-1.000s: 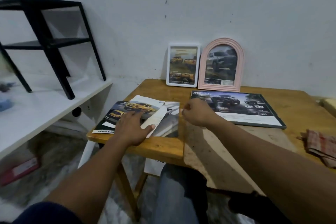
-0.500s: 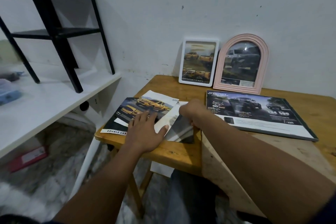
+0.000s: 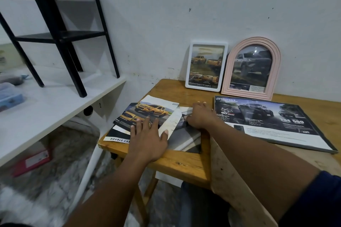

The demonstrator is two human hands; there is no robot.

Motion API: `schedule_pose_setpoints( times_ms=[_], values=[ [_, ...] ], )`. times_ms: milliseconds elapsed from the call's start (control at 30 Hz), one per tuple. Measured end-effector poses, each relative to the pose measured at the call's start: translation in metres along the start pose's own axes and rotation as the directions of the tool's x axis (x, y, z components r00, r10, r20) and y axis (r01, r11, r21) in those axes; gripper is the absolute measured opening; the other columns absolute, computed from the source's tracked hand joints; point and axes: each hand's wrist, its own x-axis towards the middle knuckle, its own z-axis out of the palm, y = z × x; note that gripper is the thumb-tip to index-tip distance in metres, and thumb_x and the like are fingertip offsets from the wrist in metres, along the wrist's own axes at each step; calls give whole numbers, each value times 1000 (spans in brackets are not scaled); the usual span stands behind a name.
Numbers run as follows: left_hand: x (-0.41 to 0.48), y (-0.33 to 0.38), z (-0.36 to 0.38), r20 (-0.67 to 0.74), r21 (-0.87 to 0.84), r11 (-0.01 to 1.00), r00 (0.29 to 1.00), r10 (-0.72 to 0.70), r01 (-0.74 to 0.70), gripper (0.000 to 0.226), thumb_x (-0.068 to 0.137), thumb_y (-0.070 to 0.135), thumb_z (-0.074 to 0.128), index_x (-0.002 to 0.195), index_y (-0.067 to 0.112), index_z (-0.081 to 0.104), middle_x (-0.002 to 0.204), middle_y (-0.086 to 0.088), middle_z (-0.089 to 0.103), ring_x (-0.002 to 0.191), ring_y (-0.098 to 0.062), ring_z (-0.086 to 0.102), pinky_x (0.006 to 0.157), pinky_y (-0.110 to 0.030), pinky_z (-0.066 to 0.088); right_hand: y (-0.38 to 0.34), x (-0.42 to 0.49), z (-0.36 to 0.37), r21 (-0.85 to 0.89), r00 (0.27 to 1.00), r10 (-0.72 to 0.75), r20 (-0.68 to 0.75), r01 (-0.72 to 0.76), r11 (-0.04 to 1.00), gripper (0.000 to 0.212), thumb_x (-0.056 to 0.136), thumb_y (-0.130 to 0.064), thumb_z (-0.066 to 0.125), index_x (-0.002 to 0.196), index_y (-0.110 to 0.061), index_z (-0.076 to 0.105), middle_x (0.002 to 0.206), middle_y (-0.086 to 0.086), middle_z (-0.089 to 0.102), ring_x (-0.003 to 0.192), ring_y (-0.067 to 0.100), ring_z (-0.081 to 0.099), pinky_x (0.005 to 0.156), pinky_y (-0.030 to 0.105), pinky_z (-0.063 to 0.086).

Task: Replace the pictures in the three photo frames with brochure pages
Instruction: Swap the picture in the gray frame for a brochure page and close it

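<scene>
Judging by the truck adverts showing in all three frames, the swapping itself was taken to be nearly done and the step in hand to be the sorting or tidying of the leftover brochure pile (image 3: 153,110). The left hand (image 3: 147,138) was laid flat on the near part of that pile, fingers straight and spread, pressing it down. The right hand (image 3: 200,116) was set at the pile's right edge with its fingers curled over a grey page; whether the page was actually pinched could not be told, since the fingertips were hidden under the hand.

The large black frame (image 3: 273,121) lay flat just right of the pile. The white frame (image 3: 205,66) and the pink arched frame (image 3: 251,69) were propped upright behind the pile.

The next move was judged to call for one loose sheet to be parted from the rest while the others were held down.

The lower sheets of the pile were covered, the small print was unreadable, and the black frame's far corner was cut off.
</scene>
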Motion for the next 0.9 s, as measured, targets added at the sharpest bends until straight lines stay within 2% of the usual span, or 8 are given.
schedule_pose_setpoints(
  times_ms=[100,167,267,400,500,567,733,900],
  values=[
    [1,1,3,-14,4,1000,1000,-16,16,70,102,60,27,162,26,13,171,-8,6,157,-34,-3,126,-53,0,0,6,-1,-28,998,-34,-61,32,999,53,90,-46,64,131,-17,50,134,11,57,121,30,52,97,45,46],
    [2,2,2,-16,-2,1000,1000,-23,23,70,102,60,28,162,27,14,171,-8,7,156,-34,-3,126,-53,1,-1,6,-1,-48,992,-63,-106,58,997,47,87,-45,67,124,-18,54,121,7,62,107,26,56,90,42,50],
    [1,3,1,-24,3,1000,999,-23,23,70,102,61,28,161,27,15,170,-9,8,156,-34,-1,126,-53,1,-4,3,-2,-68,984,-91,-151,81,994,45,86,-42,70,121,-18,55,116,6,62,103,25,56,87,40,51],
    [-1,4,-1,-17,13,1000,1000,-25,25,70,102,60,27,162,26,15,170,-10,8,156,-35,-2,126,-54,1,-8,0,0,128,980,-51,-194,77,989,39,87,-27,73,122,-18,57,114,5,62,100,24,57,87,41,53],
    [0,5,-2,10,34,999,1000,-21,21,69,103,60,26,162,27,12,171,-9,5,156,-35,-4,125,-55,-2,-11,-5,-5,423,979,35,-203,55,905,35,89,-11,71,121,-14,57,114,4,59,98,20,55,81,35,52],
    [1,6,-3,31,54,998,999,-22,20,69,103,61,23,163,28,11,171,-8,3,156,-36,-6,124,-57,-3,-12,-11,-13,531,969,74,-236,65,845,39,90,-5,68,127,-13,56,119,7,59,99,19,52,81,34,50],
    [3,10,-4,69,45,997,995,-66,63,69,104,61,21,163,28,8,171,-8,-1,155,-38,-10,123,-59,-2,-3,-20,-45,618,917,132,-377,142,773,53,91,1,63,138,-19,49,125,6,54,97,18,48,75,28,43],
    [5,21,-4,90,41,997,993,-75,71,69,104,59,22,163,27,6,171,-9,-3,155,-39,-12,123,-59,-5,32,-33,-72,633,879,163,-448,183,753,57,92,-1,64,140,-24,44,135,11,48,104,22,51,84,34,51]
  ],
)
